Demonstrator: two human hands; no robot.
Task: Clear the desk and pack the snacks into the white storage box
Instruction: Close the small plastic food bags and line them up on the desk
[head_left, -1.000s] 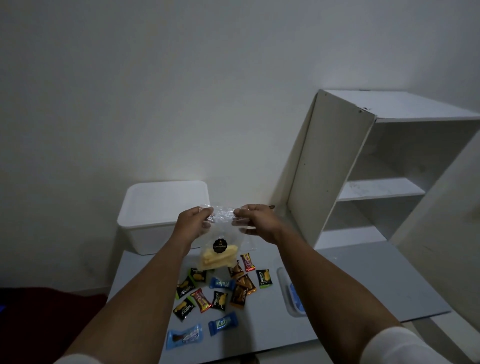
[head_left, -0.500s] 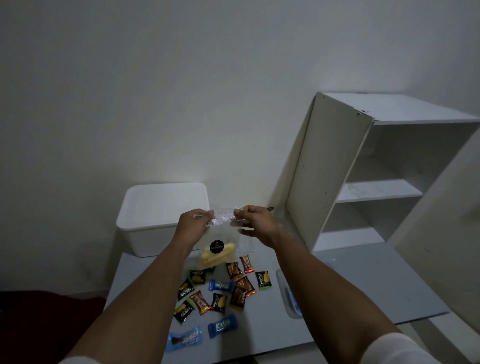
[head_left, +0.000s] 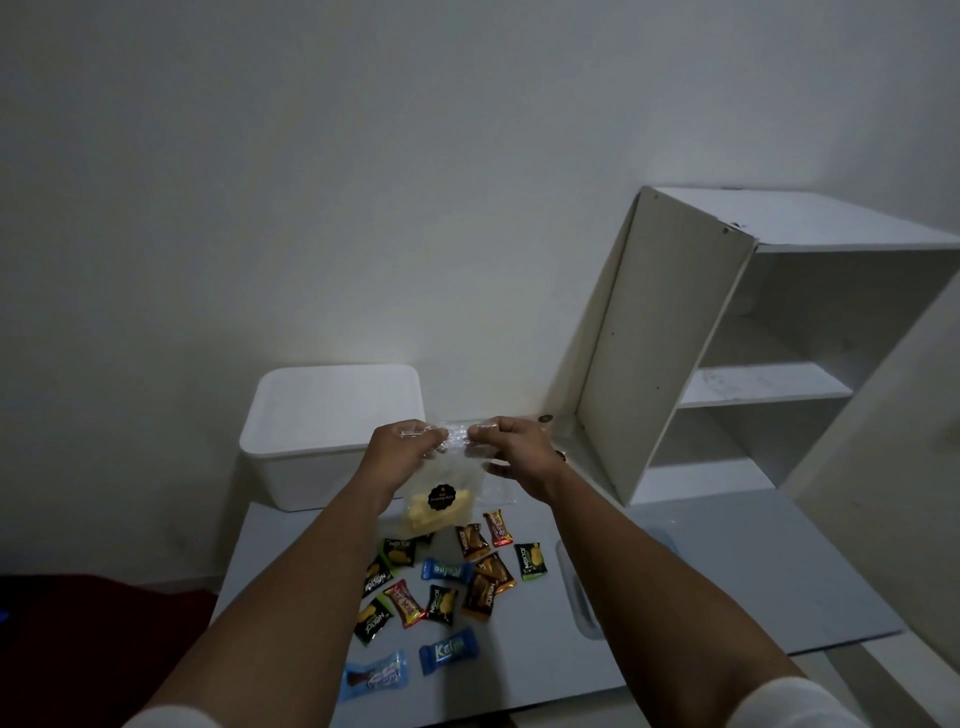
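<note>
A clear plastic bag with yellow snack pieces and a round black label hangs above the grey desk. My left hand and my right hand each pinch its crumpled top edge, close together. Below the bag, several small wrapped snacks lie scattered on the desk in black, orange, red and blue wrappers. The white storage box stands at the desk's back left with its lid on, just behind my left hand.
A white open shelf unit stands on the desk's right, against the wall. A flat clear lid or tray lies on the desk under my right forearm. A dark red surface sits left of the desk.
The view has shifted slightly. My two hands have drawn a little closer together on the bag's top, and the bag hangs at about the same place.
</note>
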